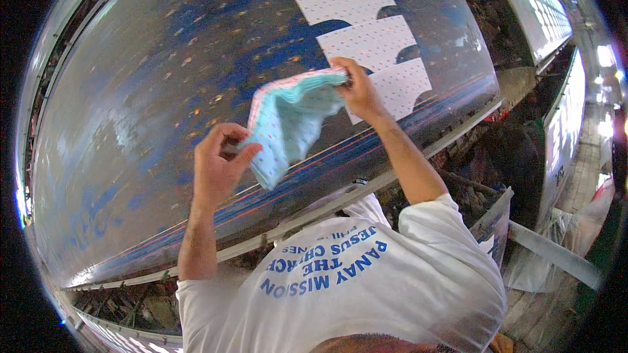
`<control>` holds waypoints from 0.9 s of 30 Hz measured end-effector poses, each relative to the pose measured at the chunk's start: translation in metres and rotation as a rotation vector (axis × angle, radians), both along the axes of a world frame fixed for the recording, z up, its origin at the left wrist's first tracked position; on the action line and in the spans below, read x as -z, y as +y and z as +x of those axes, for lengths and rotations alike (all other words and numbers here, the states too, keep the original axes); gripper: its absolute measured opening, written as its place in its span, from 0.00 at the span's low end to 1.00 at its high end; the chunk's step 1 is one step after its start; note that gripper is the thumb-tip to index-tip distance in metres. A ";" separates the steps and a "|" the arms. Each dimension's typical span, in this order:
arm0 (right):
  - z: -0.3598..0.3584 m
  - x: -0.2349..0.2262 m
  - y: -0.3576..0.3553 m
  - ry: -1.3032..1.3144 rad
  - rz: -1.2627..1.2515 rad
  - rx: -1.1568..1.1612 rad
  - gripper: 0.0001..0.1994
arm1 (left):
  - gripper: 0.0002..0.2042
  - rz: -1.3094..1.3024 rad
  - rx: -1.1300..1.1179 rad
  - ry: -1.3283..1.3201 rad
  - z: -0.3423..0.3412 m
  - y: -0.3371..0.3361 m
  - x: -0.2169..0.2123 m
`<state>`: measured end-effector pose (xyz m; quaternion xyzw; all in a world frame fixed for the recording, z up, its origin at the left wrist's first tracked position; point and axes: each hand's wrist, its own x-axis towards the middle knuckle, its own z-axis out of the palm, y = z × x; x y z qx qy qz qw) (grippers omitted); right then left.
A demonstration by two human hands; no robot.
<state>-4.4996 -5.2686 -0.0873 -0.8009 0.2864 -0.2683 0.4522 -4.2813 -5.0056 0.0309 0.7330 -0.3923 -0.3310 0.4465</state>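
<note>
Between my hands hangs a layered stack of cut fabric pieces [281, 127], light blue with small dots and pink along the upper edge. It sags in the middle, held above the table. My right hand [358, 95] is closed round its right end, where many thin layers show. At the left end, my left hand [219, 160] is closed with thumb and fingers on the edge of the stack. Just beyond my right hand, white dotted fabric pieces [366, 36] with curved cut-outs lie flat in an overlapping row. My right wrist partly covers the nearest one.
A long table [131, 91] with a dark, paint-smeared blue and grey top spreads before me. Red and pale lines run along its near side, beside a metal rail [288, 223]. Another long table [566, 137] and clear plastic sheeting [543, 255] are at the right.
</note>
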 end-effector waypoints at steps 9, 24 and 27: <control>-0.224 0.002 -0.134 0.133 0.192 0.233 0.25 | 0.15 0.175 0.021 0.228 -0.152 -0.120 0.056; -0.209 0.050 -0.210 0.530 -0.189 0.109 0.19 | 0.16 0.464 -0.006 -0.405 -0.146 -0.218 0.141; -0.208 0.050 -0.226 0.581 -0.123 0.032 0.16 | 0.14 0.481 0.016 -0.411 -0.150 -0.221 0.140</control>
